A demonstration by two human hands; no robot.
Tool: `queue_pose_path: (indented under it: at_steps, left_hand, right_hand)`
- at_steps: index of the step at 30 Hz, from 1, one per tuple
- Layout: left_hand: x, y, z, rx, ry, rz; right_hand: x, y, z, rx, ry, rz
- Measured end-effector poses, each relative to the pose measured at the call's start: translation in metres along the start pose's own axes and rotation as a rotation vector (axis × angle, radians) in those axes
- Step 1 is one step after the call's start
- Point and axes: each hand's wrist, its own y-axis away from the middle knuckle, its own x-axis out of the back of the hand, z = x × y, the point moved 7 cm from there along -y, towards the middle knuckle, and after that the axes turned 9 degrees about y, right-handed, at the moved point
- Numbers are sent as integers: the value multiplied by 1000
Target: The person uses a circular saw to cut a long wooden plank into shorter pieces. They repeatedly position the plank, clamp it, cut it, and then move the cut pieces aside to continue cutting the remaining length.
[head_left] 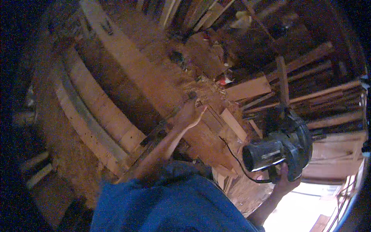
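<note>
At the right, my right hand (285, 181) grips the handle of a dark circular saw (266, 152) from below. The saw is held up and tilted, with its round motor housing facing left and its wide guard at the right. A black cord (236, 160) curves from it to the left. My left hand (190, 113) is stretched forward over a brown wooden board (205, 137), thumb and fingers apart. It is dim and slightly blurred there, and I cannot tell if the hand rests on the wood.
Long thick planks (104, 112) lie on the left over sawdust-covered ground. A short wood block (234, 124) and a larger board piece (249, 88) lie between my left hand and the saw. Stacked timber (328, 92) stands along the right. Bright light (305, 207) enters at the lower right.
</note>
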Motion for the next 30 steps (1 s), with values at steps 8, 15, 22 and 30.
queue_pose_path:
  at_steps: [8,15,22,30]
  left_hand:
    - [-69,-30,25,-54,-548,-171]
    - [-74,-50,23,-102,-789,-86]
    - [-92,-71,27,-190,-749,-5]
    - [-102,-65,34,449,-737,5]
  right_hand:
    - [145,49,91,-202,107,302]
    - [249,150,244,-592,148,430]
    - [306,191,375,-788,109,317]
    - [324,224,466,-1026,55,121]
